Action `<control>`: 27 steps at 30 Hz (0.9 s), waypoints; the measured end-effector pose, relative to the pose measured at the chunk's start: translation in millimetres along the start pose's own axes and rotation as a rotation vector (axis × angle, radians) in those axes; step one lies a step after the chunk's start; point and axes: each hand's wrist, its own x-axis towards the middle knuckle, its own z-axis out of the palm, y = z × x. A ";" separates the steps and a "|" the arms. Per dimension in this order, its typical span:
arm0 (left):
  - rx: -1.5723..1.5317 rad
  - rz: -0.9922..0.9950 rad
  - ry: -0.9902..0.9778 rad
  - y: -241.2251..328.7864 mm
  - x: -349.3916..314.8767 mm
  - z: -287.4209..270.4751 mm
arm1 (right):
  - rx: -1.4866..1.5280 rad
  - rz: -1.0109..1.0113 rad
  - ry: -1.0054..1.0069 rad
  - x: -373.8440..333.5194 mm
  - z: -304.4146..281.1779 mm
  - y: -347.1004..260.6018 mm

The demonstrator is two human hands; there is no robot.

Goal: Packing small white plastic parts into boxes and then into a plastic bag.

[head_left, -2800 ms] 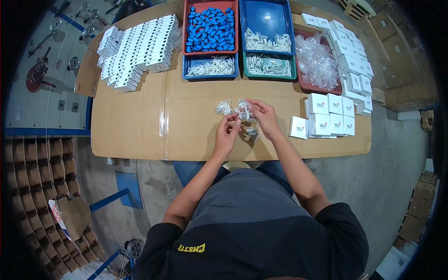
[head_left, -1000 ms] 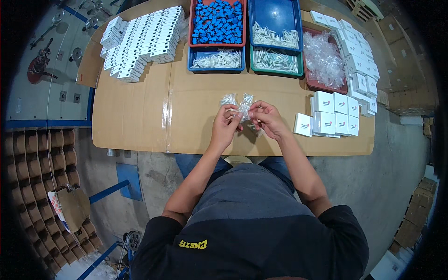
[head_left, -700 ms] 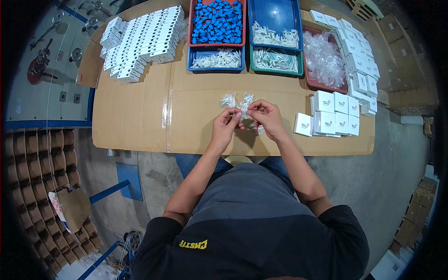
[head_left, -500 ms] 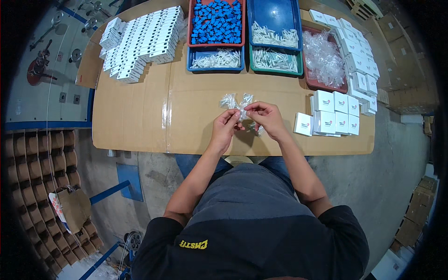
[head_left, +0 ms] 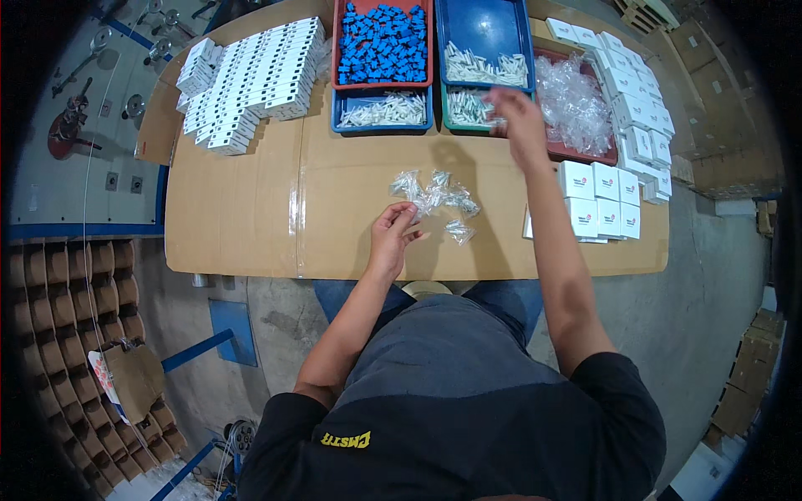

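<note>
My left hand [head_left: 393,238] pinches a small clear plastic bag [head_left: 420,207] between thumb and fingertips, above the cardboard-covered table. Just beyond it lie several small clear bags with white pieces inside [head_left: 407,183]. Another filled bag [head_left: 459,231] sits apart, nearer to me. My right hand [head_left: 520,125] is raised over the right end of the green tray [head_left: 476,129] of white, pin-like pieces. Its fingers are smeared by motion, so I cannot see whether they hold anything.
Behind stand a red tray of blue parts [head_left: 383,46], blue trays of white pieces [head_left: 383,113] and a red tray of crumpled clear bags [head_left: 576,104]. Small white boxes [head_left: 251,79] are stacked at left. More white boxes [head_left: 578,179] stand at right.
My right hand has left the bag and moved away and to the right, up to the green tray. My left hand stays near its place, slightly lower, with the bag.
</note>
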 end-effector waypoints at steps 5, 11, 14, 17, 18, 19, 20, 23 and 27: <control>-0.112 0.056 -0.058 0.3 -2.1 -0.6 | -0.071 -0.031 0.039 24.6 -7.0 -5.4; -0.123 -0.019 0.022 0.7 2.9 1.9 | -0.246 0.158 -0.452 -104.4 13.0 85.0; -0.140 0.002 -0.027 -11.2 14.3 0.0 | -0.096 0.211 -0.411 -149.3 40.2 95.0; -0.249 -0.006 -0.115 -11.8 15.1 13.1 | 0.185 0.361 -0.237 -159.4 46.9 100.2; -0.327 -0.045 -0.142 -10.9 14.6 18.2 | 0.264 0.415 -0.164 -158.4 46.4 103.1; -0.327 -0.045 -0.146 -11.2 15.6 21.0 | 0.342 0.468 -0.094 -156.4 46.0 105.0; -0.311 -0.012 -0.150 -10.9 16.4 23.0 | 0.341 0.465 -0.095 -152.4 44.1 106.2; -0.163 0.046 -0.097 -9.2 18.6 20.2 | 0.471 0.444 -0.063 -124.4 27.1 103.3; -0.047 -0.011 0.016 -1.2 13.0 4.9 | 0.068 0.148 0.086 -52.8 -16.3 78.8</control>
